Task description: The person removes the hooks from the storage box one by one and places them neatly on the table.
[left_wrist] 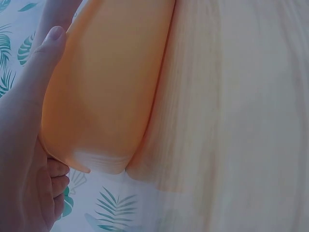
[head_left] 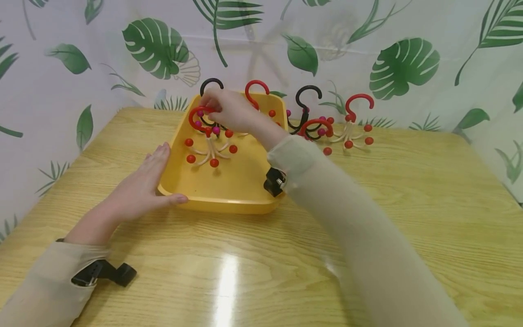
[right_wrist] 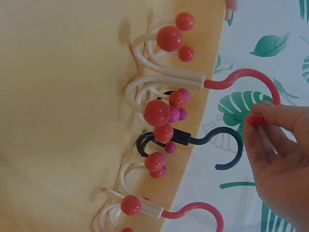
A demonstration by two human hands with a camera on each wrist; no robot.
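In the head view my right hand [head_left: 233, 111] pinches the tip of a red hook on a white multi-armed hanger with red balls [head_left: 210, 147], held upright in the yellow tray [head_left: 220, 206]. The right wrist view shows thumb and fingertips on that red hook [right_wrist: 241, 75]. Behind it in the tray are a black hanger with pink balls [right_wrist: 181, 137] and another red-hooked white hanger [right_wrist: 152, 208]. My left hand [head_left: 140, 184] lies against the tray's left front corner, fingers straight along the side and thumb at the front rim. The left wrist view shows its thumb [left_wrist: 50, 48] along the tray's edge.
Right of the tray, a black hanger [head_left: 304, 116] and red-hooked hangers, one of them [head_left: 349, 129] farthest right, stand on the wooden table [head_left: 408, 218]. A leaf-patterned wall covering [head_left: 253, 45] rises behind the table. My right sleeve crosses over the tray's right side.
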